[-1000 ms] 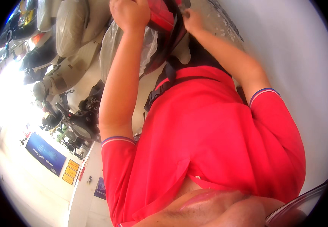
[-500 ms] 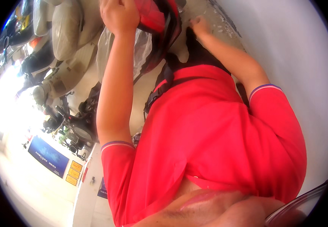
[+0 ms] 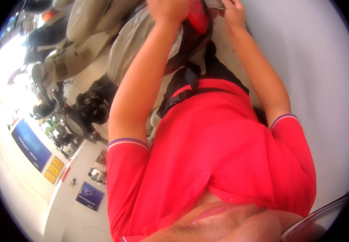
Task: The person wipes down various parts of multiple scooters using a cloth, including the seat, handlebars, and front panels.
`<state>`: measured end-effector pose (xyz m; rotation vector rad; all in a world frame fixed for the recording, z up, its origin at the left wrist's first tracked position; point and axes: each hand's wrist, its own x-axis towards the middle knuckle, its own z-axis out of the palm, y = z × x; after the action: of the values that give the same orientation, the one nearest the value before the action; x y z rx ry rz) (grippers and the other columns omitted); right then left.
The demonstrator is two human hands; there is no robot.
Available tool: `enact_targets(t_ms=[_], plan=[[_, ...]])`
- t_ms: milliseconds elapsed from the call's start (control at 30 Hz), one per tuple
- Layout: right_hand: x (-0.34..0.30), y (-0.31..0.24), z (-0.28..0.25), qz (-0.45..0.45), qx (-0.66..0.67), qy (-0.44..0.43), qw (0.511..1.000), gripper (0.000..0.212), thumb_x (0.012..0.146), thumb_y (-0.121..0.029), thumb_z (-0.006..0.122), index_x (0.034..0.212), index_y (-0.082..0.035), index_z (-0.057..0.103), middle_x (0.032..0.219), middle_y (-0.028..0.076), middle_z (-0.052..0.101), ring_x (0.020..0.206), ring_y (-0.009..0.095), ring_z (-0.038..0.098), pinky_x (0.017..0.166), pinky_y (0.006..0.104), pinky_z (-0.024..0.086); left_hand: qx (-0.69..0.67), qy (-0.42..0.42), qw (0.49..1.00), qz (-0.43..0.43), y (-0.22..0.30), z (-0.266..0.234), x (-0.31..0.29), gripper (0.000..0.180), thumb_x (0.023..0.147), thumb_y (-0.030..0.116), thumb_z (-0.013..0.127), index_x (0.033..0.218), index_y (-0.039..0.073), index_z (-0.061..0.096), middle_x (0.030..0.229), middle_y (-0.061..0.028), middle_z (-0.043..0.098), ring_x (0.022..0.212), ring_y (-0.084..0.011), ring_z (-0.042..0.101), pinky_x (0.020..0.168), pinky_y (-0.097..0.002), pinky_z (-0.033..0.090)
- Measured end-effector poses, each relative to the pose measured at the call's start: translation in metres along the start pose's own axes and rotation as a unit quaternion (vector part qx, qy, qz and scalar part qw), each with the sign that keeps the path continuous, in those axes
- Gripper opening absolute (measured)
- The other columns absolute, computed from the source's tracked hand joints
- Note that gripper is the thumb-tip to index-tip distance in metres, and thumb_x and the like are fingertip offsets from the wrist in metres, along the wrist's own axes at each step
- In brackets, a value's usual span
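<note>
At the upper edge my left hand [image 3: 168, 11] lies against the red-and-black rear bodywork [image 3: 197, 19] of a scooter. Its fingers are cut off by the picture's edge, so their grip is hidden. A seat wrapped in clear plastic [image 3: 136, 42] sits just left of that bodywork, partly behind my left forearm. Across the tail, my right hand [image 3: 235, 15] has its fingers bent in at a greyish piece [image 3: 215, 4] at the top edge. What exactly the fingers close on is too small to make out.
Several parked scooters [image 3: 63, 64] stand to the left, some seats in plastic [image 3: 86, 20]. A white wall [image 3: 303, 60] runs close along my right side. Blue posters [image 3: 31, 144] and small yellow signs [image 3: 53, 169] hang on the wall at the lower left.
My right hand has risen from low beside my leg to the scooter's tail. My left hand has shifted right and up, and the whole view has turned slightly.
</note>
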<state>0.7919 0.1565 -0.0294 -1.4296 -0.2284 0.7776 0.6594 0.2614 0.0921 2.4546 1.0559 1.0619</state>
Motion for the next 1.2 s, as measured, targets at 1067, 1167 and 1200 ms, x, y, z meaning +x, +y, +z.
enact_targets(t_ms=[1067, 1167, 1200], plan=[[0.005, -0.111, 0.128, -0.206, -0.727, -0.179, 0.630, 0.067, 0.084, -0.055, 0.052, 0.133, -0.009, 0.046, 0.122, 0.017, 0.062, 0.114, 0.037, 0.057, 0.095, 0.0436, 0.044, -0.304, 0.196, 0.614, -0.702, -0.160, -0.175, -0.363, 0.049, 0.079, 0.009, 0.065, 0.126, 0.000, 0.054, 0.103, -0.0112, 0.065, 0.085, -0.0187, 0.064, 0.070, -0.0325, 0.053], [0.002, -0.115, 0.131, -0.215, -0.721, -0.181, 0.633, 0.065, 0.085, -0.053, 0.052, 0.132, -0.009, 0.048, 0.121, 0.018, 0.062, 0.114, 0.037, 0.057, 0.095, 0.0436, 0.044, -0.189, 0.195, 0.677, -0.684, -0.201, -0.156, -0.400, 0.053, 0.074, 0.013, 0.068, 0.124, -0.001, 0.056, 0.109, -0.0155, 0.065, 0.095, -0.0264, 0.065, 0.081, -0.0356, 0.052], [0.003, -0.117, 0.134, -0.222, -0.719, -0.180, 0.633, 0.065, 0.085, -0.053, 0.052, 0.132, -0.009, 0.048, 0.121, 0.018, 0.062, 0.114, 0.037, 0.057, 0.095, 0.0436, 0.044, -0.069, 0.179, 0.720, -0.667, -0.209, -0.154, -0.398, 0.054, 0.073, 0.016, 0.069, 0.123, -0.001, 0.057, 0.111, -0.0184, 0.064, 0.100, -0.0297, 0.063, 0.085, -0.0375, 0.050]])
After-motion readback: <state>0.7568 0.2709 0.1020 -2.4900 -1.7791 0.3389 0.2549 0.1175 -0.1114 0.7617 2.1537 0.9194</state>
